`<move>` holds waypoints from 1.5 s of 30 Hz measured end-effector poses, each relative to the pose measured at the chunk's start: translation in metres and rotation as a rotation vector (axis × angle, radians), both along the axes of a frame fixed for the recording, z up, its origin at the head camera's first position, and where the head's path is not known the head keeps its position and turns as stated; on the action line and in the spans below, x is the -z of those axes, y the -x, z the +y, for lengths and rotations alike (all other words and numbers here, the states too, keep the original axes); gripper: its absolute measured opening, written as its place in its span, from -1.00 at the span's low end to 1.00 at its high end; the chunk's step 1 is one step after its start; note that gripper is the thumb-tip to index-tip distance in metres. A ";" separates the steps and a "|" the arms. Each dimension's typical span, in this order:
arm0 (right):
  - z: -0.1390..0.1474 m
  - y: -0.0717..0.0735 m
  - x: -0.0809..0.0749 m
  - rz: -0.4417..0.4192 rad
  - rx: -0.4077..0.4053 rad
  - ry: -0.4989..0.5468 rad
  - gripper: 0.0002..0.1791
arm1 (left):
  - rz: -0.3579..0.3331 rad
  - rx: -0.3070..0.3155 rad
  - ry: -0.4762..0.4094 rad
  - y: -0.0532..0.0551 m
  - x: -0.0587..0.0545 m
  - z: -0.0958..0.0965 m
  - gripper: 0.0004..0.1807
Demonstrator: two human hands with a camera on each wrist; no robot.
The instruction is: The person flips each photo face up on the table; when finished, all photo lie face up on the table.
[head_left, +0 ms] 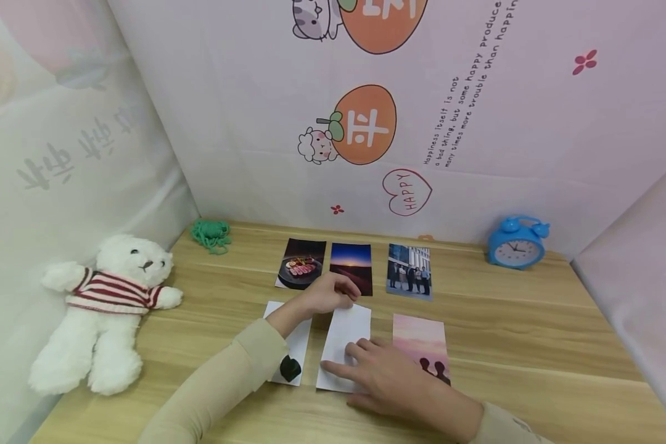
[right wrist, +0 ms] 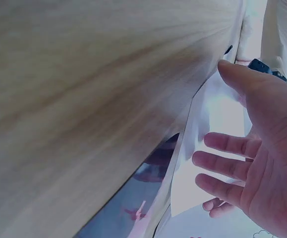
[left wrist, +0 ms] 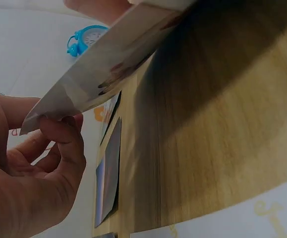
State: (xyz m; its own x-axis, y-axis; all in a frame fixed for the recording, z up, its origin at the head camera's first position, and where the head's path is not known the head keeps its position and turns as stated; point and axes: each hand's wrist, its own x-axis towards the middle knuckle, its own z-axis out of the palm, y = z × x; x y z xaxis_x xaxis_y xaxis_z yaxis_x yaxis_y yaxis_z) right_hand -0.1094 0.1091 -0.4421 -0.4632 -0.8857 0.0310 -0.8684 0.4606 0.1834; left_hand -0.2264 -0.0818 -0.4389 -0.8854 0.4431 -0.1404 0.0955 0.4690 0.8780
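My left hand (head_left: 328, 292) pinches the far edge of a photo print (head_left: 344, 330), its white back turned up. In the left wrist view the print (left wrist: 91, 74) is tilted off the table, picture side down, with its corner between the thumb and index finger of the left hand (left wrist: 44, 158). Over the print's near part, my right hand (head_left: 391, 376) lies with fingers extended. The right wrist view has the right hand (right wrist: 257, 153) spread beside the white back (right wrist: 215, 124); whether every fingertip touches it, I cannot tell.
A white-backed print (head_left: 298, 345) lies to the left, a pink-sky photo (head_left: 419, 336) to the right. Behind are a food photo (head_left: 302, 264), a sunset photo (head_left: 352, 262) and a group photo (head_left: 409, 271). Green yarn (head_left: 211, 233), a teddy bear (head_left: 111, 308) and a blue alarm clock (head_left: 516, 243) stand around.
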 end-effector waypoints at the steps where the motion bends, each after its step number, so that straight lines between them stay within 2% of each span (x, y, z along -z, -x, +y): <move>1: -0.001 0.000 0.000 0.006 -0.001 0.002 -0.29 | -0.010 -0.007 -0.009 0.000 -0.001 0.000 -0.81; 9: -0.007 0.000 -0.004 -0.004 0.012 0.016 -0.23 | -0.047 -0.045 -0.042 0.000 -0.003 0.002 -0.84; 19: -0.016 -0.001 -0.007 0.142 0.021 -0.004 -0.38 | -0.121 -0.098 -0.095 0.003 0.000 0.003 -0.83; 22: -0.015 -0.002 -0.008 0.128 0.034 0.023 -0.40 | -0.190 -0.121 -0.171 0.003 0.002 0.003 -0.72; 25: -0.013 -0.003 -0.010 0.104 0.049 0.061 -0.39 | -0.271 -0.142 -0.284 0.004 0.005 0.002 -0.63; 28: -0.010 -0.005 -0.014 0.097 0.064 0.093 -0.38 | -0.304 -0.143 -0.342 0.003 0.006 0.000 -0.60; 38: -0.002 -0.007 -0.026 0.071 0.136 0.158 -0.34 | -0.176 0.000 -0.325 -0.003 0.010 -0.010 -0.71; 42: 0.001 -0.008 -0.027 0.092 0.149 0.170 -0.32 | -0.086 0.085 -0.235 -0.004 0.012 -0.013 -0.68; 45: 0.004 -0.008 -0.026 0.140 0.139 0.206 -0.32 | -0.010 0.190 -0.154 -0.005 0.012 -0.015 -0.58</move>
State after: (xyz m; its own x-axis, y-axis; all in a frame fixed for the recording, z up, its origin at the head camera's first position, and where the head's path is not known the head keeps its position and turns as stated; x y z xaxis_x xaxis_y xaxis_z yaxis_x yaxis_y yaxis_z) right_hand -0.1012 0.1130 -0.4162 -0.5582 -0.7824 0.2760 -0.7674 0.6134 0.1868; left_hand -0.2218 -0.0971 -0.4505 -0.7832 0.6183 -0.0661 0.1604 0.3036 0.9392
